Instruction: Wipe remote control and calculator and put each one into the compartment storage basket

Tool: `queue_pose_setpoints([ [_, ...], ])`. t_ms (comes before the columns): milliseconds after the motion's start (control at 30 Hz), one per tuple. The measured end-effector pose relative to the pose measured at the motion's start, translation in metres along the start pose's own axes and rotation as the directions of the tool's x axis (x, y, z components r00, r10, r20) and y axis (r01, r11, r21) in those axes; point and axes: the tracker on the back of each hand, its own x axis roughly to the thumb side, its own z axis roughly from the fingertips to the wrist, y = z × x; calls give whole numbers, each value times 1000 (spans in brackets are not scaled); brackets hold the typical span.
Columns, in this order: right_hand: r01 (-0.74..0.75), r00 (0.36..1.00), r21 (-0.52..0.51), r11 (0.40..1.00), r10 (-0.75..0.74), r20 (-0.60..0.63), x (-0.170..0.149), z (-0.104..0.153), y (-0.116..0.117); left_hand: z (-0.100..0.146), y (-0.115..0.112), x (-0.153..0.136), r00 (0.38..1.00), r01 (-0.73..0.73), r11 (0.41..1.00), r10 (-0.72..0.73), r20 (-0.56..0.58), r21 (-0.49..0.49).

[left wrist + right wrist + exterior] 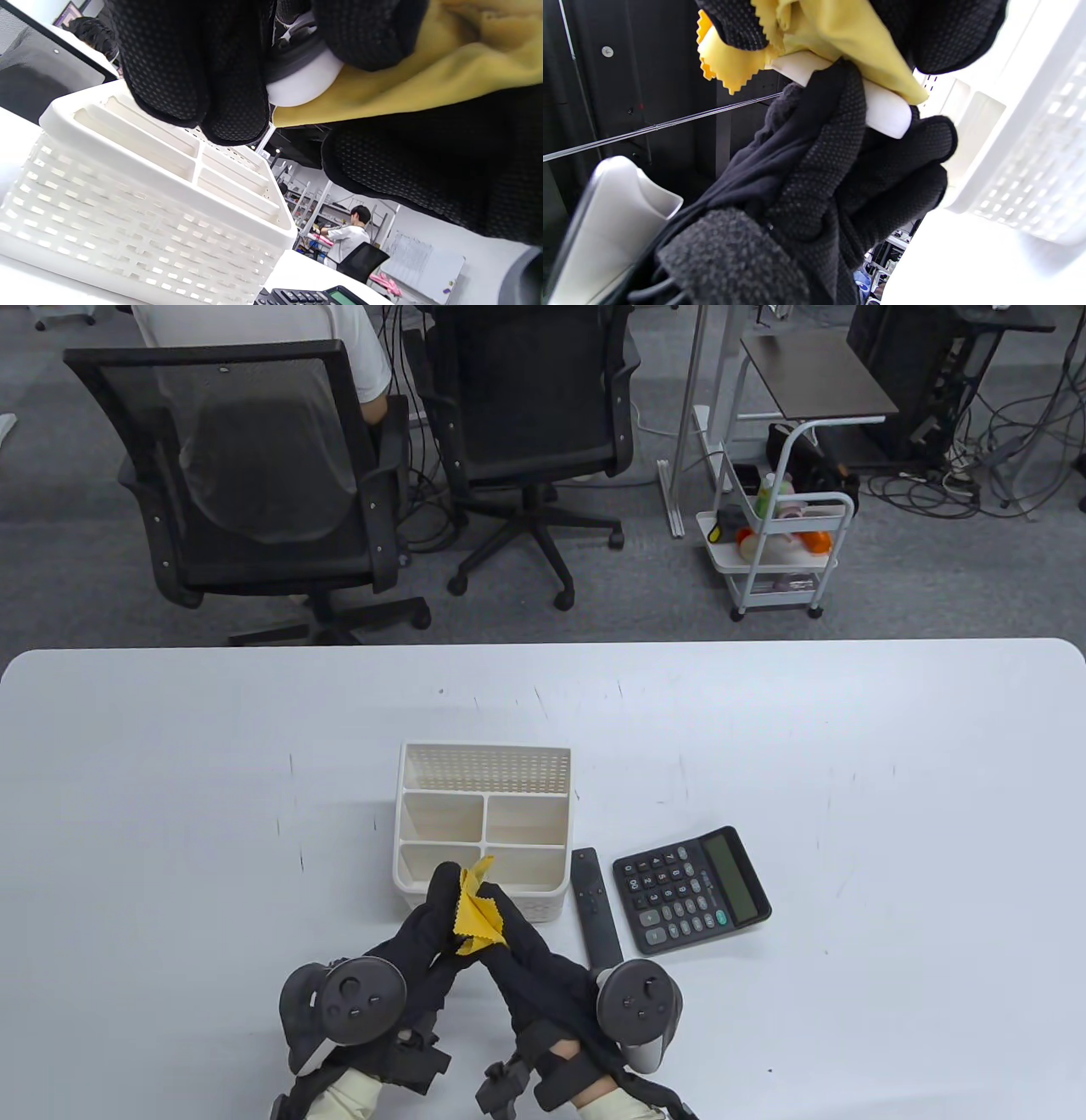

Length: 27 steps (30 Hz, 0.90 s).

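Note:
Both hands meet just in front of the white compartment basket [484, 763]. My left hand [437, 899] grips a white remote control [886, 112], whose rounded end [303, 87] shows between the gloves. My right hand [502, 914] pinches a yellow cloth [477, 909] and holds it against that remote; the cloth [840, 29] drapes over its top. From the table view the white remote is hidden by the gloves. A black remote control [594, 909] lies on the table right of the basket. The black calculator [691, 891] lies flat just right of it, untouched.
The basket's compartments [140, 140] hold nothing that I can see. Beyond the table's far edge stand two black office chairs [254, 475] and a small white trolley [776, 551]. A person in white sits in the far background [345, 239].

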Motion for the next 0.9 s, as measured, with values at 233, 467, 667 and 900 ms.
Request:
queue_pose_setpoints([
  [233, 39, 999, -20, 999, -40, -23, -6, -1, -4, 1, 0, 9, 997, 30, 1000, -30, 67, -8],
  [467, -9, 1000, 21, 1000, 9, 9, 1, 0, 1, 1, 4, -2, 999, 41, 999, -40, -24, 20],
  [667, -25, 999, 8, 1000, 24, 36, 3, 0, 1, -1, 5, -2, 1000, 4, 1000, -3, 30, -26],
  [900, 22, 1000, -5, 1000, -22, -15, -3, -1, -3, 0, 3, -1, 992, -124, 992, 124, 2, -8],
])
